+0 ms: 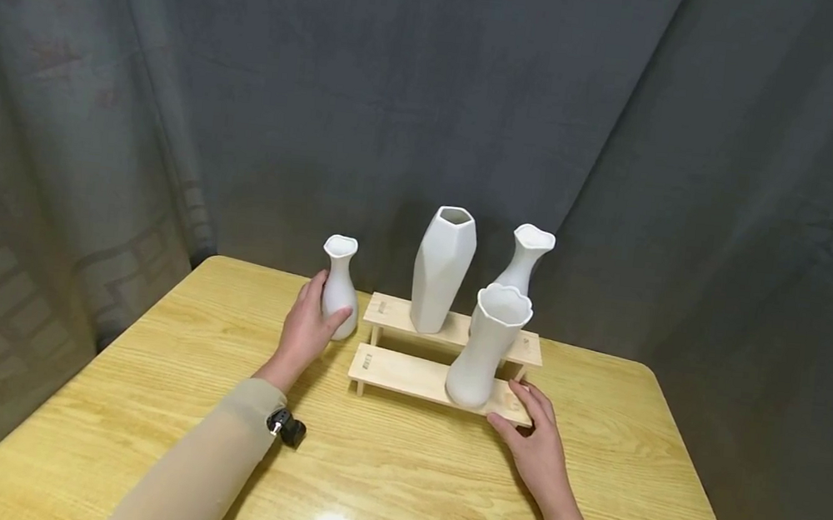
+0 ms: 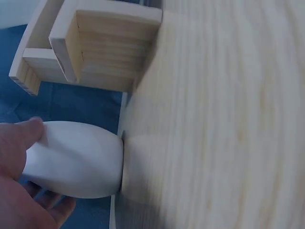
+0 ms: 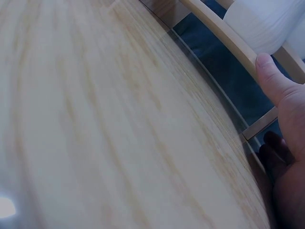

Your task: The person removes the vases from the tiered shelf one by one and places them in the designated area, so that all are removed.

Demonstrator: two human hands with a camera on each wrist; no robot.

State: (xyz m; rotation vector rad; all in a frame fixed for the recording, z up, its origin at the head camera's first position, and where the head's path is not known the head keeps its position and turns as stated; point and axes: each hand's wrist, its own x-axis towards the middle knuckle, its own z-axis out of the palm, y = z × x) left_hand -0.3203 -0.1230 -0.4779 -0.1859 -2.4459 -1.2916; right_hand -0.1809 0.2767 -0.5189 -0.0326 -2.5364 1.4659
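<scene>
My left hand (image 1: 304,329) holds a small white vase (image 1: 341,290) with a narrow neck and wavy rim, upright on the table left of a two-step wooden stand (image 1: 406,371). In the left wrist view the thumb lies on one side of the vase body (image 2: 81,157) and the fingers curl round the other. My right hand (image 1: 537,447) grips the right end of the stand's lower step, thumb at the front edge. On that step stands a white vase with a scalloped rim (image 1: 478,358). A tall faceted white vase (image 1: 443,271) and another narrow-necked white vase (image 1: 523,262) are on the upper step.
The light wooden table (image 1: 381,474) has rounded back corners. A grey curtain (image 1: 371,105) hangs close behind it and on both sides. A small black device (image 1: 286,427) is strapped at the left sleeve.
</scene>
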